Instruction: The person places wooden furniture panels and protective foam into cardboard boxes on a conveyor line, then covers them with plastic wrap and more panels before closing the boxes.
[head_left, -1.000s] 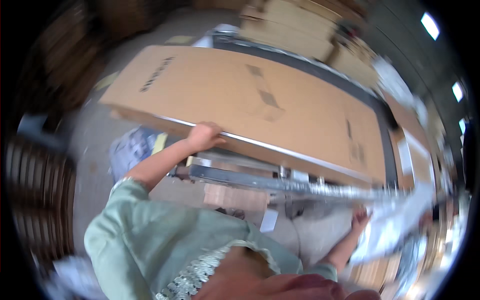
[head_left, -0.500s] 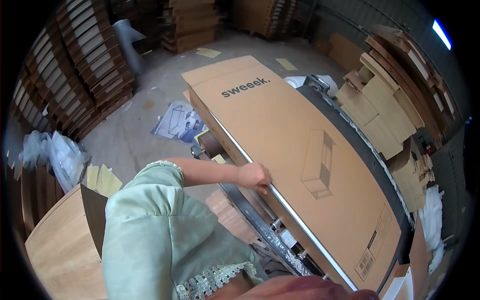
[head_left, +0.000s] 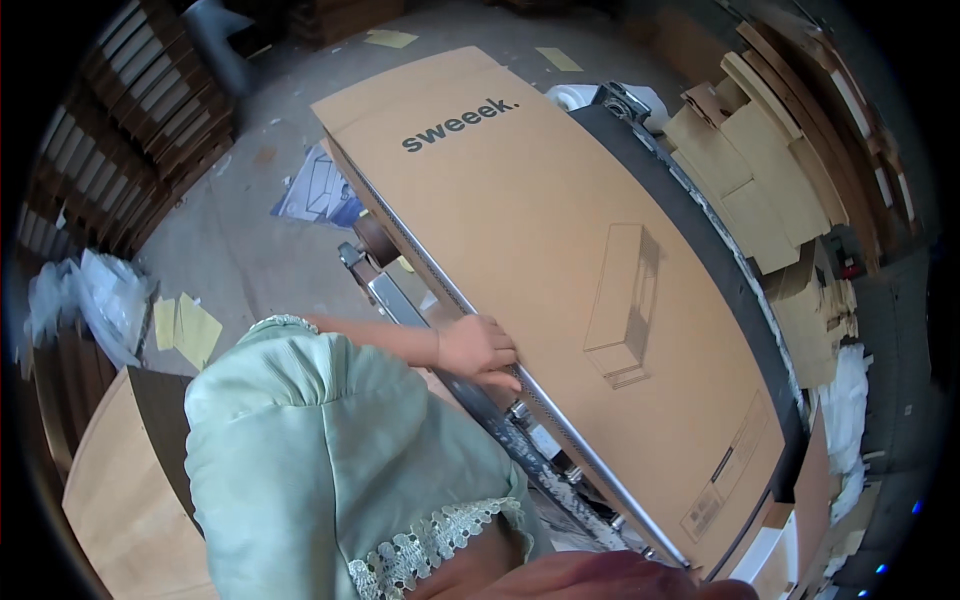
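A long flat cardboard box (head_left: 560, 270) is seen stretched over the dark conveyor table (head_left: 690, 230), running well beyond the left grip (head_left: 478, 347) on both sides, its near long edge lined by a metal rail (head_left: 440, 375). That near edge, about midway along the box, is being pressed by the left grip, fingers laid flat and close together, nothing pinched. Off to the far side from the grip, cardboard scraps (head_left: 760, 170) are stacked; the right grip is not seen.
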